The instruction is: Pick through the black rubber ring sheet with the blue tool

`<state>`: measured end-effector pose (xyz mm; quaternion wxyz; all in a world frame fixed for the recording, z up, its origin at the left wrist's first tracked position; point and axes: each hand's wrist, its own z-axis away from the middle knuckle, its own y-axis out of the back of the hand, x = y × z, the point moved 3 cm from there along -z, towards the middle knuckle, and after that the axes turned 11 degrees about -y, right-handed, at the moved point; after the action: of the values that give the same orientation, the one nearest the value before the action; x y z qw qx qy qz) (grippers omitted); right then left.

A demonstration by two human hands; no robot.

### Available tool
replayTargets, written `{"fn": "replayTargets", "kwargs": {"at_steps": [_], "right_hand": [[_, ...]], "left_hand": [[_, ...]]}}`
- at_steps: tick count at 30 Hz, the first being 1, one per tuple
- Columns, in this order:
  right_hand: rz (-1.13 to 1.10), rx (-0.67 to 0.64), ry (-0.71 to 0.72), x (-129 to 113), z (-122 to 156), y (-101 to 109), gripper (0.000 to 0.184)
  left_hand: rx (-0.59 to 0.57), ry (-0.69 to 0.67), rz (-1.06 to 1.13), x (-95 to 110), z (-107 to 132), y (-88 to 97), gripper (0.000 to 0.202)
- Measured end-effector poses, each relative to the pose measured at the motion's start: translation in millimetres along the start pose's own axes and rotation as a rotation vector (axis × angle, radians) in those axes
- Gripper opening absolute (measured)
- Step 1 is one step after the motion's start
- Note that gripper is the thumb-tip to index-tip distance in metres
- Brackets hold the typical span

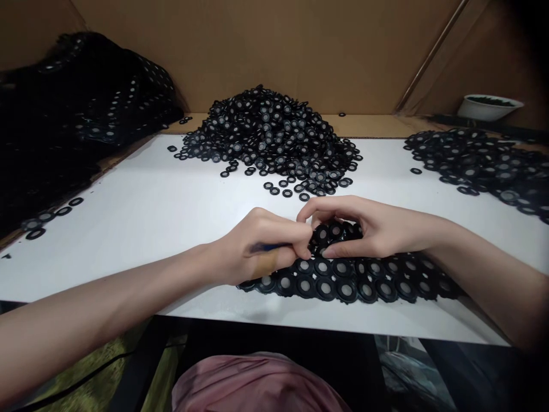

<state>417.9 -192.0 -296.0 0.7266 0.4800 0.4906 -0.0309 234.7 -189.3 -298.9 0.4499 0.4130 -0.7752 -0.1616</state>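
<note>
Fingers of the left hand [257,243] are bunched, pinching the black sheet [334,283] at its raised fold; a blue-and-tan patch [266,261] in that fist is too blurred to name. Right-hand [373,226] thumb and forefinger clasp the same fold — the other fingers are hidden behind. The sheet lies along the near side of the white board [171,206], its right part behind the forearm. At left, a dark heap [38,137] — cut off — blurs into shadow.

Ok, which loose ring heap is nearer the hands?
The middle heap: its front rings lie just beyond the right hand; the other heap sits farther off, near a white bowl.
</note>
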Motion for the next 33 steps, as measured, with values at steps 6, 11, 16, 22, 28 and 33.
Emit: {"fn": "replayTargets", "kwargs": {"at_steps": [6,11,16,22,28,33], "right_hand": [[0.018,0.006,-0.027,0.0,1.8,1.0,0.041],[-0.006,-0.015,-0.035,0.8,2.7,0.8,0.041],[-0.057,-0.012,-0.030,2.9,2.8,0.7,0.041],[-0.059,-0.034,-0.052,2.6,3.4,0.1,0.036],[-0.056,-0.028,-0.077,3.6,3.6,0.7,0.040],[-0.052,-0.040,-0.090,2.1,4.4,2.4,0.039]], "left_hand": [[-0.009,0.028,0.038,1.5,0.0,0.3,0.011],[-0.021,0.046,0.053,1.8,-1.7,-0.1,0.012],[-0.003,0.104,0.073,0.8,-1.8,-0.1,0.013],[0.064,0.219,0.180,-3.0,-1.2,1.2,0.009],[0.167,0.323,0.302,-7.2,-1.0,3.1,0.006],[0.202,0.367,0.357,-9.1,-1.3,2.4,0.005]]}}
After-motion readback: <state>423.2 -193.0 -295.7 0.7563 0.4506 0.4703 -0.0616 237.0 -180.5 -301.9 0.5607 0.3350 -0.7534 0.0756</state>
